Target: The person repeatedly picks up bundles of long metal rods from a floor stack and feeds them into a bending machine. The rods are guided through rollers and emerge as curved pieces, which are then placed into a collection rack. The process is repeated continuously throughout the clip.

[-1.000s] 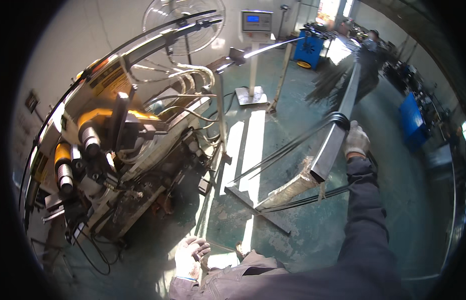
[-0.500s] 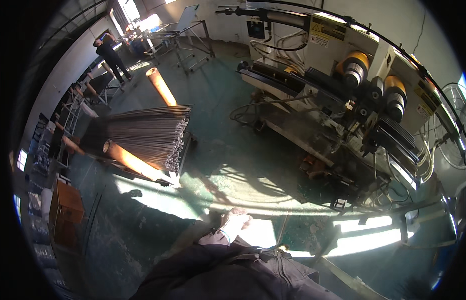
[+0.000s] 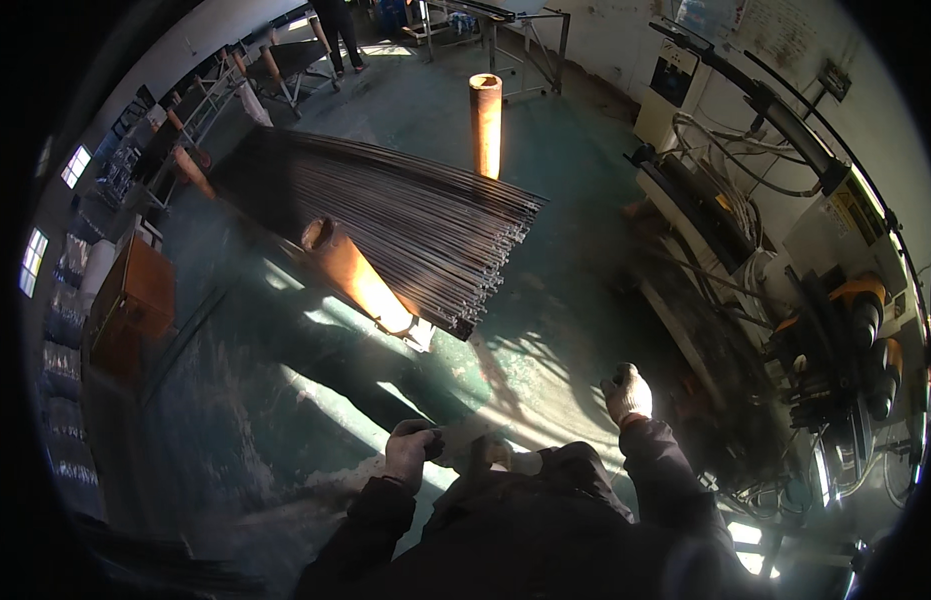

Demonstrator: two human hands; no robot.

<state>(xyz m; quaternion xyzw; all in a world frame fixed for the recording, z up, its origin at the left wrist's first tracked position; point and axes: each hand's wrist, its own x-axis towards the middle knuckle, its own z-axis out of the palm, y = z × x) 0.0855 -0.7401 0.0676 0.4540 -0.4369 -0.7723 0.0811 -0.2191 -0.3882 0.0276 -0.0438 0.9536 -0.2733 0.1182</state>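
Observation:
My left hand (image 3: 410,452) is low in the middle, in shadow, its fingers curled and nothing visible in them. To its right, my right hand (image 3: 628,396) wears a pale glove and is lit by the sun. Its fingers are bent in loosely, and no object shows in them. Both hands are in the air, touching nothing I can see. Ahead of them lies a large bundle of long thin dark metal rods (image 3: 385,190) on a low rack. A thick rusty-orange tube post (image 3: 355,275) stands at the near side of the bundle, another orange tube post (image 3: 486,125) at its far side.
A machine with hoses and orange-black cylinders (image 3: 860,310) fills the right. On the left stand a brown wooden cabinet (image 3: 135,300) and wrapped stacks (image 3: 65,390). At the back are a person (image 3: 340,35) in dark clothes and a metal frame table (image 3: 530,50).
The view has turned left and come closer to the rods, which now sit larger and further right. Both my hands now show apart; before, only one gloved hand was visible.

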